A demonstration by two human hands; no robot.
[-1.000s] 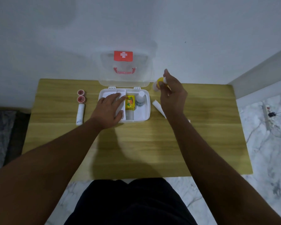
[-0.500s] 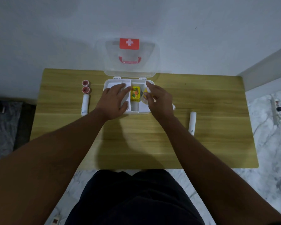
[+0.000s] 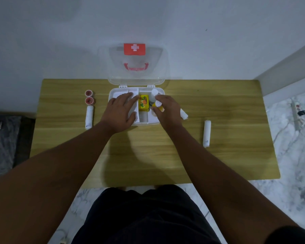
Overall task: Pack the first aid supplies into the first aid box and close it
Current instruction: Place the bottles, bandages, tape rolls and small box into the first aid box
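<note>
The white first aid box (image 3: 115, 92) stands open at the back middle of the wooden table (image 3: 148, 155), its clear lid (image 3: 102, 64) upright against the wall. Inside are a yellow packet (image 3: 143, 103) and a white bottle (image 3: 153, 95). My left hand (image 3: 121, 112) lies flat, fingers spread, over the box's left compartment. My right hand (image 3: 166, 110) is over the right compartment, fingers closed on a small yellow bottle with a white cap (image 3: 158, 105).
Two small red-topped rolls (image 3: 89, 97) and a white bandage roll (image 3: 89, 118) lie left of the box. Another white roll (image 3: 184, 115) pokes out beside my right hand, and a third (image 3: 206, 133) lies farther right. A power strip (image 3: 296, 117) sits on the marble floor.
My right hand carried the yellow bottle from behind the box's right corner down into the right compartment. My left hand stayed on the box.
</note>
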